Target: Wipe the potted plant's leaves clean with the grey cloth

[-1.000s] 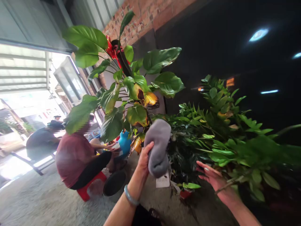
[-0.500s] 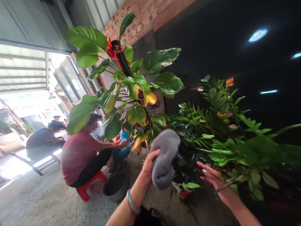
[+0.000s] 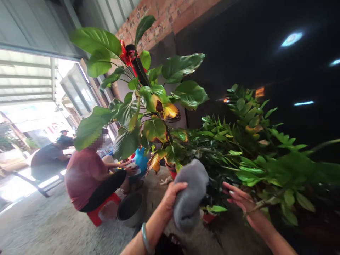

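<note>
My left hand, with a pale bangle on its wrist, is closed around a grey cloth held up in front of the potted plants. My right hand is open with fingers spread, reaching under the leafy stems of the small-leaved green plant on the right; a thin stem lies across it. The cloth hangs just left of that plant's lower leaves. A tall broad-leaved plant with yellowing leaves and a red bow rises behind the cloth.
A person in a maroon shirt sits on a low red stool at left, next to a dark round basin. Another person sits farther back. A brick wall and dark glossy panel stand behind the plants. The floor is grey concrete.
My left hand has carried the grey cloth down and to the right, nearer the small-leaved plant. My right hand has stayed almost still under the stems.
</note>
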The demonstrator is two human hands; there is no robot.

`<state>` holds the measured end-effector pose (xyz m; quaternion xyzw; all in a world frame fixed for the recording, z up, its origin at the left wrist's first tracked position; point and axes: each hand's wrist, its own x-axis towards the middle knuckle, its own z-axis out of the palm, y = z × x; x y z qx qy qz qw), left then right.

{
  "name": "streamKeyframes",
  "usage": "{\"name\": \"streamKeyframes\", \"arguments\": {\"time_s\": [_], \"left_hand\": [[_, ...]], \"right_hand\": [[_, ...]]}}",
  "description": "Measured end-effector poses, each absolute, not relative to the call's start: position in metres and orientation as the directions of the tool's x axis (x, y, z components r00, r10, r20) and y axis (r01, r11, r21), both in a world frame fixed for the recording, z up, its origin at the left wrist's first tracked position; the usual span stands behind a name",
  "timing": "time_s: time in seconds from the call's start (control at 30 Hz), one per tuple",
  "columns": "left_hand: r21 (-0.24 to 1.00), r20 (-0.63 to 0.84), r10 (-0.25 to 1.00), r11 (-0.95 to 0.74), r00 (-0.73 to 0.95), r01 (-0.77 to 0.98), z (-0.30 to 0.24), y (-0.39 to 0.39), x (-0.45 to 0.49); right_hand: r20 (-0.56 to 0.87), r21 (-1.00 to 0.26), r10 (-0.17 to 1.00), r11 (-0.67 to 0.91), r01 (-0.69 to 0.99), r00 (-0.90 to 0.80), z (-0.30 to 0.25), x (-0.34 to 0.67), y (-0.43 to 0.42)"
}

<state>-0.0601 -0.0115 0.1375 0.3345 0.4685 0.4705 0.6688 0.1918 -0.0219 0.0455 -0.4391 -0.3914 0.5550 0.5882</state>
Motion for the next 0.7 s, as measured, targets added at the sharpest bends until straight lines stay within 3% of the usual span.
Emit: {"name": "streamKeyframes", "arguments": {"time_s": [0.1,0.17,0.27,0.37,0.43,0.5,0.7], "left_hand": [[0.938,-0.121,0.988,0.082,-0.098,-0.336,0.185,0.011,-0.063],[0.94,-0.076,0.979,0.007,-0.188,-0.342,0.192,0.023,-0.059],[0.948,-0.206,0.968,0.162,-0.14,-0.275,0.159,0.017,-0.049],[0.914,-0.357,0.932,0.364,0.069,-0.181,0.115,-0.012,-0.043],[0.902,-0.36,0.913,0.394,0.194,-0.179,0.105,-0.027,-0.045],[0.914,-0.297,0.932,0.341,0.208,-0.222,0.117,-0.028,-0.047],[0.912,-0.071,0.992,0.022,-0.104,-0.409,0.176,0.03,-0.038]], "right_hand": [[-0.044,-0.948,0.996,-0.017,-0.319,0.078,0.047,0.19,-0.019],[-0.046,-0.947,0.992,-0.007,-0.321,0.115,0.047,0.184,-0.018],[-0.026,-0.95,0.985,0.028,-0.31,0.171,0.048,0.177,-0.02],[-0.012,-0.957,0.989,0.033,-0.289,0.151,0.047,0.178,-0.023],[-0.01,-0.96,0.989,0.031,-0.278,0.145,0.046,0.182,-0.024],[-0.004,-0.96,0.988,0.039,-0.276,0.154,0.045,0.185,-0.025],[-0.034,-0.94,0.989,0.017,-0.341,0.142,0.046,0.179,-0.021]]}}
